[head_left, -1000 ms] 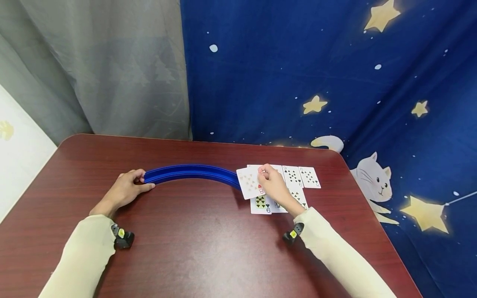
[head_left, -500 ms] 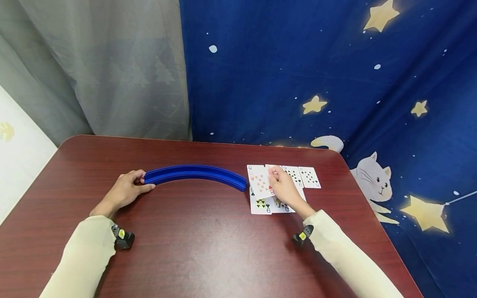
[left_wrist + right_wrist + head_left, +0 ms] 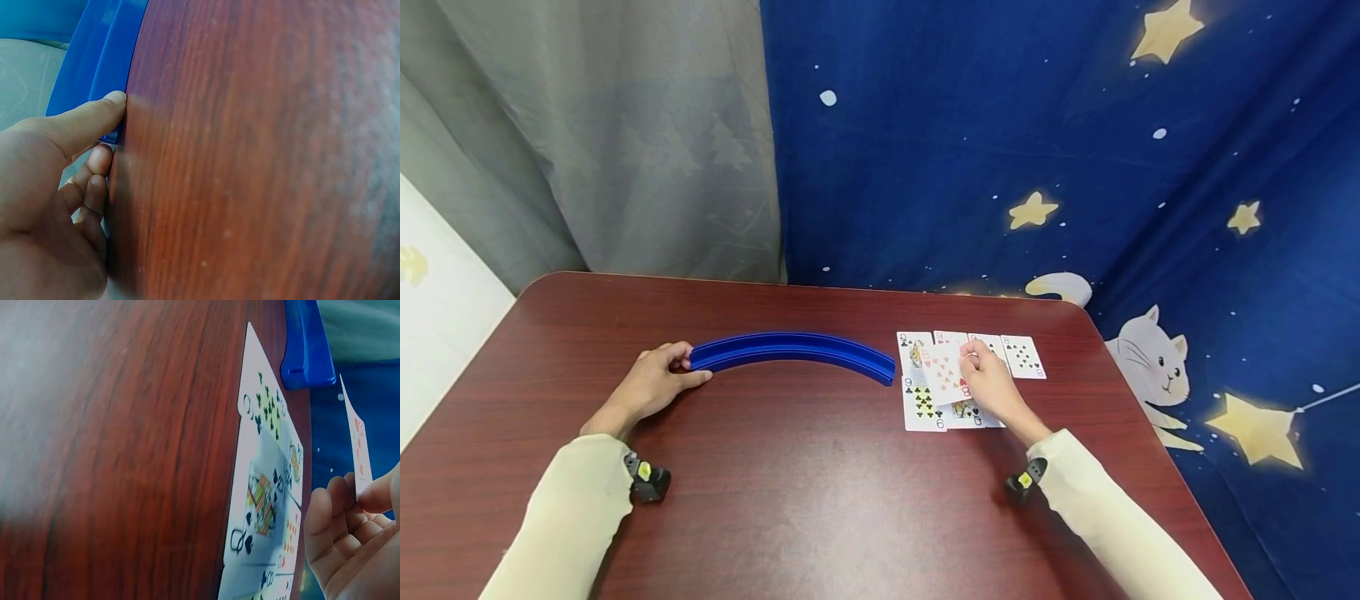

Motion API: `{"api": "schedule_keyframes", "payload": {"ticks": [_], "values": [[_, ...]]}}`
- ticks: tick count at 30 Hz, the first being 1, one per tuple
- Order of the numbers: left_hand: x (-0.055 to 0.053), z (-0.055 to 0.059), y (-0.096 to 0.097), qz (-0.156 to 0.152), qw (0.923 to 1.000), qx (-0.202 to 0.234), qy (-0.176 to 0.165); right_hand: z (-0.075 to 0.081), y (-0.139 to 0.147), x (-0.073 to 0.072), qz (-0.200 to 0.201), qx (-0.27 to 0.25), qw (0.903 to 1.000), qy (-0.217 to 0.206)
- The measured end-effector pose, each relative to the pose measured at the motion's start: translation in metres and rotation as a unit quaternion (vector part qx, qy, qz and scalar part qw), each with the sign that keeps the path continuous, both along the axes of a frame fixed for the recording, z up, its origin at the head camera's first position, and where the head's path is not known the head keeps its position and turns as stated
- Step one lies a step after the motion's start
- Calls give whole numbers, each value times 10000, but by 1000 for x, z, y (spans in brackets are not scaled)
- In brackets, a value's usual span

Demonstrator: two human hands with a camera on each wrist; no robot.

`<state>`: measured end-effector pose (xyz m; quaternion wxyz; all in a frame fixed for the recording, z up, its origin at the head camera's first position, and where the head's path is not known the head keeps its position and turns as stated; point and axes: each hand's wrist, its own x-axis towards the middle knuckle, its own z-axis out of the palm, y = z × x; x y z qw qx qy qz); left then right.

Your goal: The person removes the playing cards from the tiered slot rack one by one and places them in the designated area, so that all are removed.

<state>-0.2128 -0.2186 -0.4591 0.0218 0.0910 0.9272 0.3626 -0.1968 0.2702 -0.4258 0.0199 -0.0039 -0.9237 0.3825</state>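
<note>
My left hand [image 3: 651, 385] grips the left end of a curved blue card holder [image 3: 793, 346], with the thumb along its front, as the left wrist view shows [image 3: 109, 69]. Between thumb and fingers of my right hand [image 3: 994, 387] is a playing card [image 3: 943, 379], by its look the eight of hearts. That card hangs above two rows of face-up playing cards [image 3: 923, 408] and hides parts of them. In the right wrist view a queen of spades [image 3: 256, 503] lies below the raised card [image 3: 359, 447].
At the right end of the upper row lies a black-suited card [image 3: 1024, 358]. Everything stands on a dark red-brown table [image 3: 820, 483]. Behind its far edge hang a grey curtain [image 3: 662, 167] and a blue starry one [image 3: 925, 167].
My right hand has carried the hearts card rightward, away from the card holder's right end and over the laid-out cards. My left hand and the card holder stay put.
</note>
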Motion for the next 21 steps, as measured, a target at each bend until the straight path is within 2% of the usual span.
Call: {"api": "schedule_keyframes", "payload": {"ticks": [13,21], "values": [[0,2,0,-16,10000,49,-31,-3,33,1,-301,68,9994,-177],[0,1,0,-19,10000,-7,34,-10,47,4,-444,294,9983,-222]]}}
